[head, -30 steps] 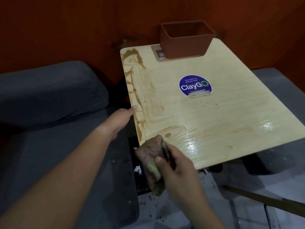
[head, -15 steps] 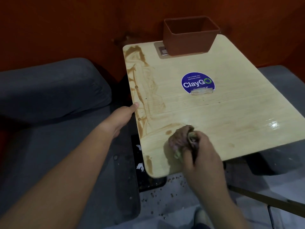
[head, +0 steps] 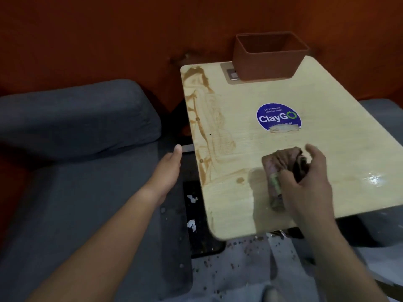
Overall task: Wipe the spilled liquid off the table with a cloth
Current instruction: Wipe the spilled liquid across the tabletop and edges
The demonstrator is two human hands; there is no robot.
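The right hand [head: 305, 186] grips one bunched brown cloth [head: 281, 168] and presses it onto the pale wood-grain surface [head: 327, 101] at about 5 o'clock from the surface centre, with the thumb on the near side and the fingers curled over the far side; this grip likely keeps the wad compact, so that pressure goes into the wipe. The spilled liquid [head: 202, 118], a brown streaked film, runs along the 9 o'clock edge from the far corner toward the near one, with one separate drop [head: 240, 180] just beside the cloth at its 9 o'clock. The cloth lies apart from the main streaks, so most of the spill appears untouched. The left hand [head: 169, 166] is released, its fingers straight, near the 9 o'clock edge; contact with the edge cannot be confirmed. One brown rectangular bin [head: 270, 55] stands at the 12 o'clock end, away from the wiping zone. One round blue ClayGo sticker [head: 278, 117] sits near the centre. Count: one cloth, one bin, one sticker, two hands.
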